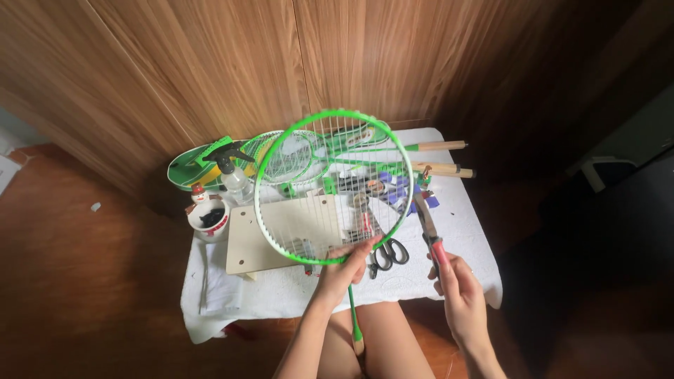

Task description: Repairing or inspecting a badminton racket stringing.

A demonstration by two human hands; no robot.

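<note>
The left hand (pixel 349 265) gripped a green racket (pixel 330 186) at the bottom of its round frame and held it up over the small table (pixel 463 231). The right hand (pixel 456 284) was wrapped tight around the red handles of the pliers (pixel 428 228), just right of the racket. Black scissors (pixel 388 253) lay on the white cloth below. More rackets (pixel 309 151), a spray bottle (pixel 234 172) and a cup (pixel 208 217) sat behind.
</note>
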